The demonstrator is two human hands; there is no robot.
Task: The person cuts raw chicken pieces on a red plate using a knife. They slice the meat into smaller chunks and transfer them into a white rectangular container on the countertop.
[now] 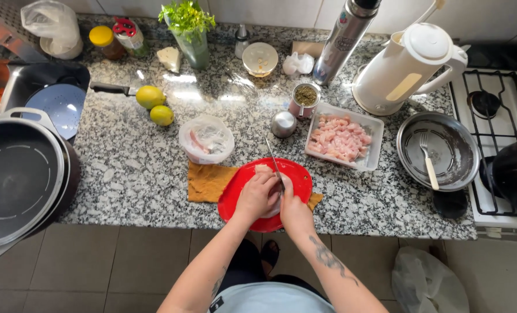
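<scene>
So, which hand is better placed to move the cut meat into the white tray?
Probably the right hand: it is on the side of the white tray, though it holds the knife. The left hand presses the meat.

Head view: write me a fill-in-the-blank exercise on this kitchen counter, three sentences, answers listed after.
1. Both hands work over a round cutting board whose colour is ____.
2. The right hand holds a ____ with its blade pointing away from the person.
3. The white rectangular tray right of the board holds cut pieces of raw ____.
The left hand presses down on the piece being cut.

Missing words: red; knife; meat
</scene>
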